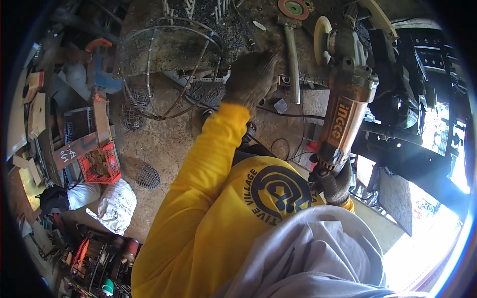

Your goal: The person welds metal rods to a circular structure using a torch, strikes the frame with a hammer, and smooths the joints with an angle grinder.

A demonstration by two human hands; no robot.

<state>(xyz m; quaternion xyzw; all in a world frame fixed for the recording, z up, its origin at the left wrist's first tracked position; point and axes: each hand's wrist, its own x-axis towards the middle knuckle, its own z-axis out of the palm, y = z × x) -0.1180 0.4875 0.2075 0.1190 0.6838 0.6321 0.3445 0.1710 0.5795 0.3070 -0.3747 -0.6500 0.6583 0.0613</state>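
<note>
My right hand [337,185], in a dark knit glove, is closed around the rear end of an orange-brown angle grinder [343,116]. The grinder's grey metal head points away from me, with a pale disc [323,40] standing on edge at its left side. My left hand [252,79], also gloved, is curled at the near edge of the dark metal workbench [263,42]; what its fingers hold, if anything, is hidden. Left of that hand, a domed frame of bent metal rods [151,49] overhangs the bench edge. A hammer [292,62] lies between my left hand and the grinder.
A red and green grinding disc [293,9] lies at the far side of the bench. Black cables [285,115] hang below its edge. On the floor at left are wire baskets [148,176], a red crate [99,164] and a white sack [118,206]. Dark metal racks stand at right.
</note>
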